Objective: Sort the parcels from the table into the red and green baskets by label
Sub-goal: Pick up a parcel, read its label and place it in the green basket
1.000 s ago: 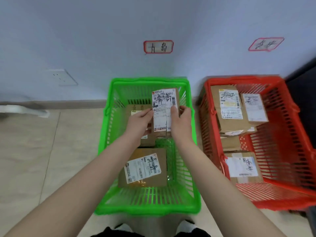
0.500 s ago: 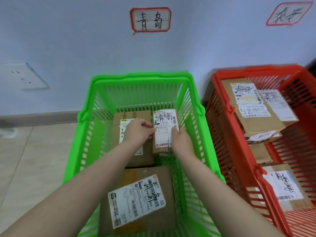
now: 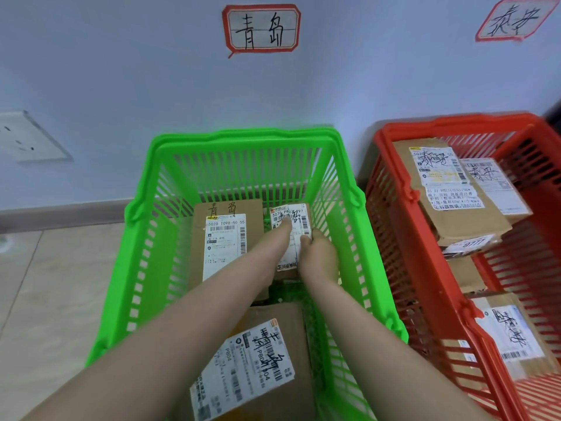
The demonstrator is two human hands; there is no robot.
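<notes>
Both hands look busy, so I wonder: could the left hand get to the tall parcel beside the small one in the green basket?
Probably yes. The left hand rests on the small parcel, and the tall parcel lies beside it in the green basket, label up, nothing stacked on it.

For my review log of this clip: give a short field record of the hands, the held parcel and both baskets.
Left hand: fingers straight, resting on the small white-labelled cardboard parcel
Right hand: fingers curled round that parcel's right edge
Parcel position: low inside the green plastic basket, back right, beside a larger labelled cardboard box
Green basket count: three parcels, including the held one
Red plastic basket: several labelled cardboard parcels, no hand on them
</notes>
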